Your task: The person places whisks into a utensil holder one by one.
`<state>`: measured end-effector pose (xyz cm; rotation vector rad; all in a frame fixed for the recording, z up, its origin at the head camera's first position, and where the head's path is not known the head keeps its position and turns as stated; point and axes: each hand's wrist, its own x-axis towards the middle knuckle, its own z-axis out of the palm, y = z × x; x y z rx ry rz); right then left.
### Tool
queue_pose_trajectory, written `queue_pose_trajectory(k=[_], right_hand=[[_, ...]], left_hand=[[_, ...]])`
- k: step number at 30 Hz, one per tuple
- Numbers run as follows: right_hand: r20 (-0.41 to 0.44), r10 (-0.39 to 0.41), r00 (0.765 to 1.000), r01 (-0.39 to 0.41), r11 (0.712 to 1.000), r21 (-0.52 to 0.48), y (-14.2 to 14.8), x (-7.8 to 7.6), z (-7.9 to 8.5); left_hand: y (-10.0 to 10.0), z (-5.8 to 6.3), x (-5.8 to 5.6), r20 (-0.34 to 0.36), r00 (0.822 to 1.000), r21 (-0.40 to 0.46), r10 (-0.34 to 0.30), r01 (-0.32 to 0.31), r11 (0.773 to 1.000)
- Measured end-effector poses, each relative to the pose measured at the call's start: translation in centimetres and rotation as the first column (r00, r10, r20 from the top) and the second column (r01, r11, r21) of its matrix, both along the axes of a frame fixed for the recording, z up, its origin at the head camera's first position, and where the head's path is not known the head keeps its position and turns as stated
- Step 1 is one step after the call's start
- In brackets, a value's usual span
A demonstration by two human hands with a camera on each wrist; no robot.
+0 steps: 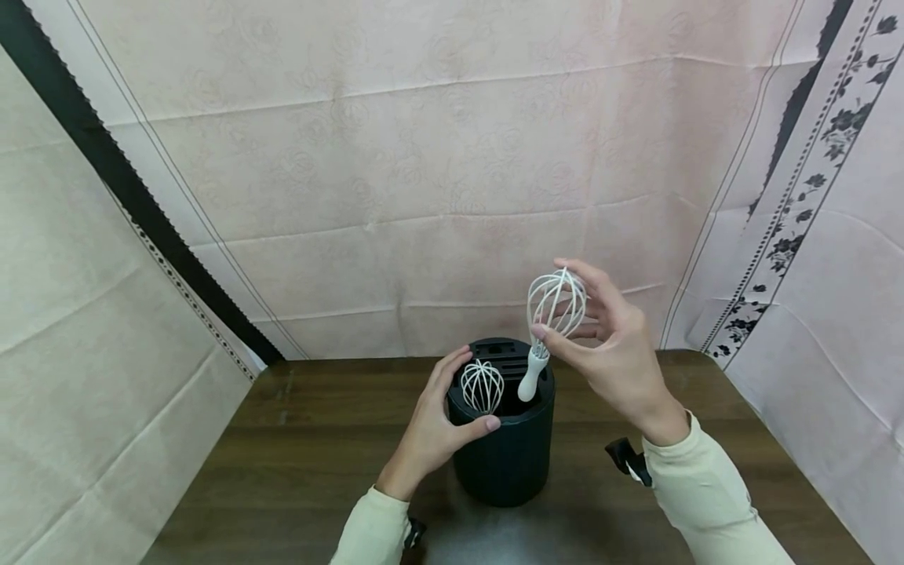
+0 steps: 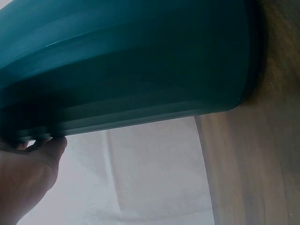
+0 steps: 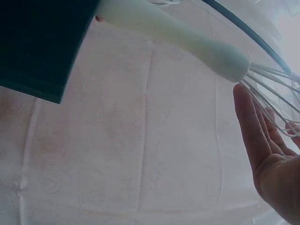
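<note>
A dark utensil holder (image 1: 503,463), round with slots in part of its top, stands upright on the table. My left hand (image 1: 439,424) grips its upper left side, thumb at the front rim and fingers behind. Inside the holder a white whisk (image 1: 482,386) stands with its wire head up; its handle is hidden. Over the holder's right part, my right hand (image 1: 614,345) holds another white whisk (image 1: 534,369) by its wires. That whisk tilts handle down, and the handle end is at the holder's opening. The right wrist view shows its handle (image 3: 187,42) beside the holder (image 3: 37,47).
The brown wooden table (image 1: 311,471) extends around the holder. Pale cloth (image 1: 424,157) hangs behind the table, with more cloth at both sides. A dark strap piece (image 1: 625,459) sits by the right wrist.
</note>
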<state>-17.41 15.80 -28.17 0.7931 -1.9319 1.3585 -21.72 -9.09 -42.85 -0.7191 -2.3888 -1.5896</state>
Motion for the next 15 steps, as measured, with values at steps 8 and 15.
queue_pose_trajectory(k=[8,15], right_hand=[[0.014,0.096,0.995,-0.097,0.989,0.113,-0.4,-0.9,-1.2],[0.022,0.08,0.997,-0.083,0.98,0.18,-0.5,-1.4,-2.1]], left_hand=[[0.0,-0.1,-0.1,0.0,1.0,0.009,-0.009,0.009,1.0],[0.0,-0.2,-0.1,-0.005,1.0,0.009,-0.006,0.006,1.0]])
